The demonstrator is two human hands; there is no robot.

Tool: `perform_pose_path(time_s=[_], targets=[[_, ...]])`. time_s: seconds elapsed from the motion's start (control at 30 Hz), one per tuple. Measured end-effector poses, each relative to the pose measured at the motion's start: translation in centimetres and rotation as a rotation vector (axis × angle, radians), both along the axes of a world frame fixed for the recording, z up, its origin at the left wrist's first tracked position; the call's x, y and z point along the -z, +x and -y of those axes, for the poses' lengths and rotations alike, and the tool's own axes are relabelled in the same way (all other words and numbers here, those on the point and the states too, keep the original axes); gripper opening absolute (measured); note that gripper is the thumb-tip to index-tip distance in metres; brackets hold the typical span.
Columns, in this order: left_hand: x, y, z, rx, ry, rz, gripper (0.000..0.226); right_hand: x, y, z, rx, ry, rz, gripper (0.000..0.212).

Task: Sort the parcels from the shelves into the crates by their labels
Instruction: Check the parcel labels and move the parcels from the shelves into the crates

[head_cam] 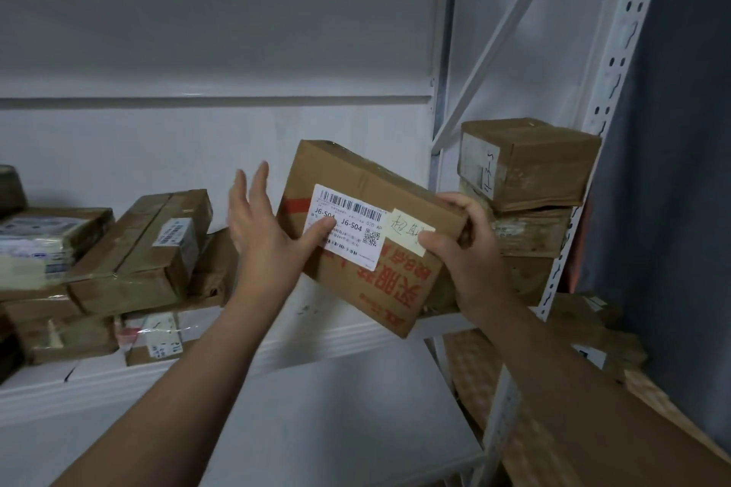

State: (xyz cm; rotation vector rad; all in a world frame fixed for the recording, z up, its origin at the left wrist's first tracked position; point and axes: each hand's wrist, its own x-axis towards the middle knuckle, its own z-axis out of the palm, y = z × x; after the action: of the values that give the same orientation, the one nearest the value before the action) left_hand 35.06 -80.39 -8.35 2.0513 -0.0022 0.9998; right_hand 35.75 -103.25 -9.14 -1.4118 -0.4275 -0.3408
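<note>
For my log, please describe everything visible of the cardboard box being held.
The brown cardboard box is creased and tilted, held before the shelf. It carries a barcode label reading J6-S04, a handwritten note and red print. The right hand grips its right end; the left hand presses a thumb on the label.

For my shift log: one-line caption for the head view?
Right hand grips a tilted parcel labelled J6-S04; left hand rests its thumb on the label.

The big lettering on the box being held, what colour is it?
Red lettering, printed on the brown cardboard box; the head view shows it.
</note>
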Motion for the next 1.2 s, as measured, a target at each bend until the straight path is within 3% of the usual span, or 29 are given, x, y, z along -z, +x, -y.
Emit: perform_pose_path(time_s=[0.1,0.2,0.3,0.43,0.5,0.67,0.8,1.2], targets=[[-1.2,-0.3,-0.8,0.179,-0.123,-0.129,0.116,-0.5,-0.2,0.0,-0.055,0.065,-0.003,0.062],[-1.1,-0.9,-0.2,0.250,-0.183,-0.068,0.093,-1.0,-0.2,-0.4,-0.064,0.188,-0.011,0.075],[-0.7,-1.3,0.4,0.220,-0.274,0.040,0.071,-1.7,-0.5,-1.2,-0.021,0.241,-0.007,0.064],[-0.3,-2.1,0.7,0.166,-0.337,0.145,0.063,-2.4,-1.0,-2.2,0.060,0.233,0.038,0.046],[-0.3,-2.4,0.8,0.145,-0.354,0.161,0.063,-2.5,-1.3,-2.5,0.076,0.183,0.070,0.052],[-0.1,-2.6,0.5,0.132,-0.400,0.189,0.058,-1.7,-1.3,-2.7,0.146,-0.213,0.145,0.091],[1.1,-3.2,-0.1,0.113,-0.380,0.179,0.053,-0.3,-1.6,-2.1,0.096,-0.138,0.121,0.076],[3.9,-6.3,0.2,0.081,-0.414,0.127,0.050,2.1,-4.1,-2.5,0.087,-0.071,0.033,0.063]])
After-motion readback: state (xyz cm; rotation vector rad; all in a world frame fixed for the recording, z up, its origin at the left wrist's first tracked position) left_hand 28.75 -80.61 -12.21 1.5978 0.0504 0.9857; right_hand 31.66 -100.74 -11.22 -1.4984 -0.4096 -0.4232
